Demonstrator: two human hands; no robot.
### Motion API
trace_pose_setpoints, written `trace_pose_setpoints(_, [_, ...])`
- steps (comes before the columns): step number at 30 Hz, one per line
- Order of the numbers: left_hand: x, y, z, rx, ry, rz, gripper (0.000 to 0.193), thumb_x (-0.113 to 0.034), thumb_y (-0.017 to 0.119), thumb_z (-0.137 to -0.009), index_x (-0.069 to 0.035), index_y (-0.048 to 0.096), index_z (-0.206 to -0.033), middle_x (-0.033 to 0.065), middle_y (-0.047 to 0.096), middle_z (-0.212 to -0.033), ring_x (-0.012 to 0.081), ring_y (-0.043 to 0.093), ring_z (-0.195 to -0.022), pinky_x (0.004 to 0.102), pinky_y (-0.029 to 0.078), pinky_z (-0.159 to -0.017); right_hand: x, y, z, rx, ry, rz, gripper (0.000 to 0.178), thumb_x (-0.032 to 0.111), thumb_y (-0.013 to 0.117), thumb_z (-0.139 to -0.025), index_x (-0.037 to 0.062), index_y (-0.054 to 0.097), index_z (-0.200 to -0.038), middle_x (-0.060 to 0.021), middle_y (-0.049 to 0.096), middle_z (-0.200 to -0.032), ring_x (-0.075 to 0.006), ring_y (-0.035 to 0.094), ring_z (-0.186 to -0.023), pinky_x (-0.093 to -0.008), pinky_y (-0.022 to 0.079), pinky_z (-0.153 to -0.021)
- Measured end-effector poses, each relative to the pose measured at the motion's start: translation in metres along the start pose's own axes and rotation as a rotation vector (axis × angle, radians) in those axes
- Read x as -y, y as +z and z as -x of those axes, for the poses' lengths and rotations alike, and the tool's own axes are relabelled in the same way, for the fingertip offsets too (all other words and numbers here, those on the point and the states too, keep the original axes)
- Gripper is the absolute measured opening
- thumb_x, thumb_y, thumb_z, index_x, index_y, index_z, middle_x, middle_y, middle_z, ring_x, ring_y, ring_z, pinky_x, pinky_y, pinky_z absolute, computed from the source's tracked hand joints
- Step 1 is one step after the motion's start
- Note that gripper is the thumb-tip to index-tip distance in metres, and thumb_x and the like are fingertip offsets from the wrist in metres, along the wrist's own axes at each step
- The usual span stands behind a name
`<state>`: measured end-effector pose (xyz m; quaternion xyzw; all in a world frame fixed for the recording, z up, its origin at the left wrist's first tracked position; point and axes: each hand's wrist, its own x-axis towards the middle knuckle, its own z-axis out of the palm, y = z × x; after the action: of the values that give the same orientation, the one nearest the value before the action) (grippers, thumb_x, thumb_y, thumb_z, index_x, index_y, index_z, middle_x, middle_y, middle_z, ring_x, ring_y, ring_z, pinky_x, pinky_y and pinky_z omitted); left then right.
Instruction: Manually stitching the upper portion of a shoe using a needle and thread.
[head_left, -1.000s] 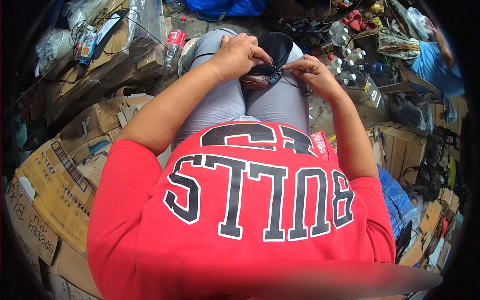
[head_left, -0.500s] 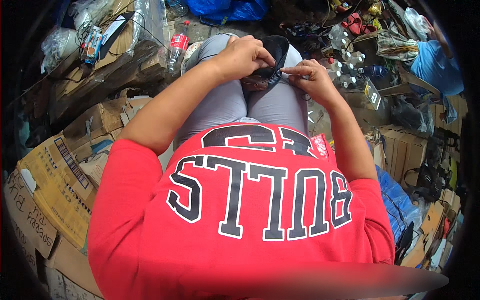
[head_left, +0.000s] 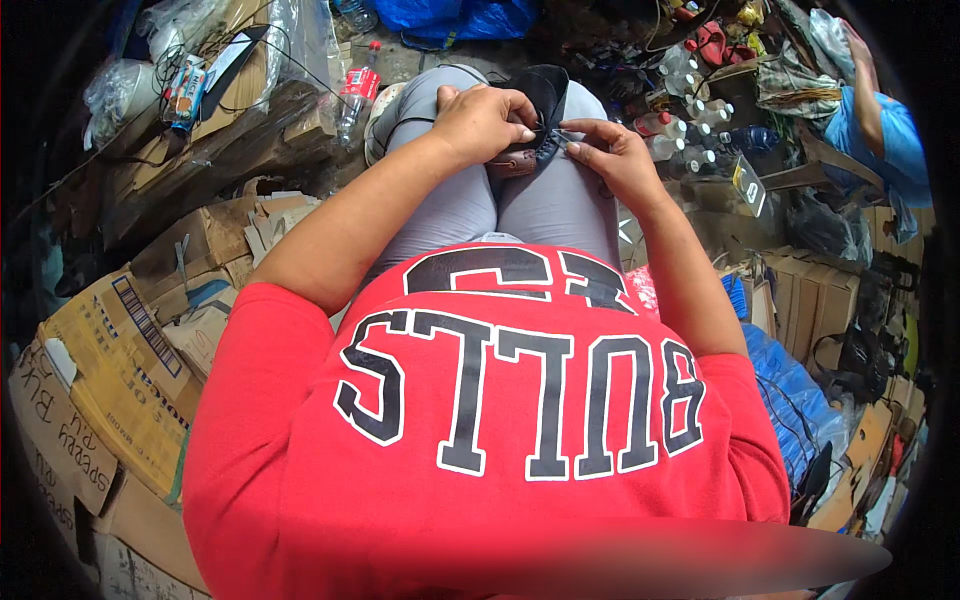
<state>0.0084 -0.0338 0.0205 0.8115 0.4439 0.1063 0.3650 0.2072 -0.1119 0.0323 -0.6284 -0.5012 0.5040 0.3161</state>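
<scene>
1. Resting on the lap, across the grey-trousered thighs, the dark shoe (head_left: 540, 115) is lying just ahead of the red shirt (head_left: 500, 420); its black upper is rising toward the knees and a brown part is showing under the left hand.
2. The left hand (head_left: 487, 122) is closing over the shoe from above, fingers curling down onto the dark upper and pinning it; the right hand (head_left: 610, 160) is pinching something very small at the shoe's edge between thumb and forefinger, too fine to name, the other fingers folding loosely.
3. The upper is looking soft and floppy, buckling where the fingers are pressing; it is probably yielding rather than holding its shape, so a grip on the cloth alone is likely letting it sag.
4. The brown part is seeming firmer, a sole or heel by my guess; taking hold there, or clamping the whole shoe against the thigh, is giving the steadier hold.
5. The shoe is appearing light, one hand managing it easily; nothing about it is looking fragile or slippery.
6. Lying around the legs are flattened cardboard (head_left: 120, 350) on the left, a plastic bottle (head_left: 352, 95) beyond the left knee, more bottles (head_left: 690, 145) on the right, and another person's blue sleeve (head_left: 880, 140) at the far right edge.
</scene>
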Motion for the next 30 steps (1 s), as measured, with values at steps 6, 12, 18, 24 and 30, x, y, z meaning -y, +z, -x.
trace_pose_setpoints(6, [0.000,0.006,-0.012,0.051,-0.034,0.028,0.020,-0.030,0.073,-0.069,-0.019,0.068,-0.085,-0.0020,0.068,-0.082,0.0152,0.062,-0.083,0.0403,0.026,-0.079,-0.011,0.004,-0.015,-0.050,-0.066,-0.010,0.017,0.011,0.069,-0.080,0.0042,0.068,-0.095,0.0026,0.061,-0.074,-0.0044,0.050,-0.063,-0.0201,0.041,-0.056])
trace_pose_setpoints(12, [-0.003,0.001,-0.016,0.081,0.066,0.065,0.017,-0.026,0.076,-0.068,-0.017,0.067,-0.079,-0.0037,0.064,-0.075,0.0156,0.059,-0.081,0.0418,0.026,-0.082,-0.003,-0.004,-0.024,0.037,0.000,0.015,0.012,0.013,0.074,-0.075,0.0029,0.067,-0.079,-0.0005,0.061,-0.077,-0.0071,0.052,-0.067,-0.0220,0.043,-0.060])
trace_pose_setpoints(18, [0.012,-0.019,-0.007,0.022,0.129,-0.134,0.013,-0.027,0.073,-0.070,-0.017,0.066,-0.075,0.0009,0.060,-0.089,0.0208,0.051,-0.097,0.0426,0.028,-0.085,-0.019,-0.033,-0.025,0.032,-0.091,0.021,0.017,0.013,0.075,-0.072,0.0022,0.064,-0.081,-0.0021,0.053,-0.082,-0.0134,0.051,-0.082,-0.0258,0.041,-0.073])
trace_pose_setpoints(24, [-0.002,-0.017,-0.001,0.092,0.101,-0.040,0.014,-0.021,0.062,-0.078,-0.010,0.063,-0.087,0.0079,0.065,-0.080,0.0265,0.061,-0.083,0.0397,0.043,-0.076,-0.025,-0.028,-0.004,-0.045,-0.311,0.343,0.020,0.014,0.074,-0.074,0.0041,0.062,-0.086,-0.0015,0.050,-0.087,-0.0104,0.050,-0.077,-0.0235,0.041,-0.069])
trace_pose_setpoints(30, [-0.001,-0.011,-0.008,0.077,0.236,-0.148,0.014,-0.018,0.053,-0.082,-0.013,0.064,-0.089,0.0095,0.067,-0.083,0.0297,0.062,-0.084,0.0420,0.043,-0.076,-0.013,-0.050,0.026,0.116,-0.012,-0.148,0.013,0.013,0.066,-0.083,0.0029,0.059,-0.086,0.0046,0.055,-0.077,-0.0050,0.049,-0.073,-0.0217,0.041,-0.067])
